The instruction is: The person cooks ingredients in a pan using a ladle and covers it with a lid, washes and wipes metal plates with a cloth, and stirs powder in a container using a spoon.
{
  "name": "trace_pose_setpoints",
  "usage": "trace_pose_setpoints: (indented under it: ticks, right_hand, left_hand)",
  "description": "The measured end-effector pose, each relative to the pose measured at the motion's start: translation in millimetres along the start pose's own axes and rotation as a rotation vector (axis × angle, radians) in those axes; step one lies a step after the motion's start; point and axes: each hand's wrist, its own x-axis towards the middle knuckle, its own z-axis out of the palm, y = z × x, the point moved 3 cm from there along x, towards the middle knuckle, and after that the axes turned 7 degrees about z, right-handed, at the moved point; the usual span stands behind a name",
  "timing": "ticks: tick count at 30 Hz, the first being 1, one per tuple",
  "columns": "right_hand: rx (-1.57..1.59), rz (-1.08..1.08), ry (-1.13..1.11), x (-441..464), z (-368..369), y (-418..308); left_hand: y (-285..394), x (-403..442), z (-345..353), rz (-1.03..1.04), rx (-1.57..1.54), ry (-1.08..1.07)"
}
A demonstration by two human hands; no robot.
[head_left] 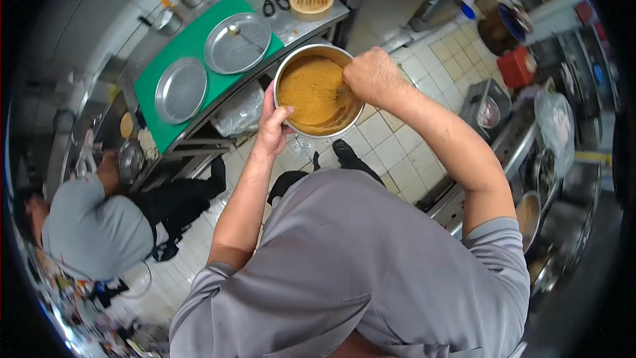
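Observation:
My left hand (pixel 273 127) grips a round metal pot (pixel 322 51) by its left side, with the thumb over the rim. Inside the pot lies a thick, grainy orange-brown mixture (pixel 310 89). At the pot's right rim, my right hand (pixel 373 77) is closed in a fist. Whatever it holds is hidden; a dark patch shows in the mixture below it. The pot is held in the air in front of the counter, above the tiled floor.
On a green mat (pixel 162 79) ahead lie two round metal trays (pixel 182 93), one with a spoon (pixel 244 37). Black-handled scissors (pixel 268 6) and a bamboo steamer (pixel 311 1) stand beyond. A co-worker (pixel 99 225) bends over a counter at left. Stove pans (pixel 529 215) are at right.

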Motion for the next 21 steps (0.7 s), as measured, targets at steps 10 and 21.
trace_pose_setpoints:
  ticks: [10, 21]
  right_hand:
    - [0.582, 0.528, -0.097, -88, 2, -139]
    - [0.596, 0.608, -0.093, -163, -12, -200]
  left_hand:
    - [-11, -41, -7, -0.166, -0.175, -0.219]
    - [-13, -85, -9, -0.21, -0.159, -0.353]
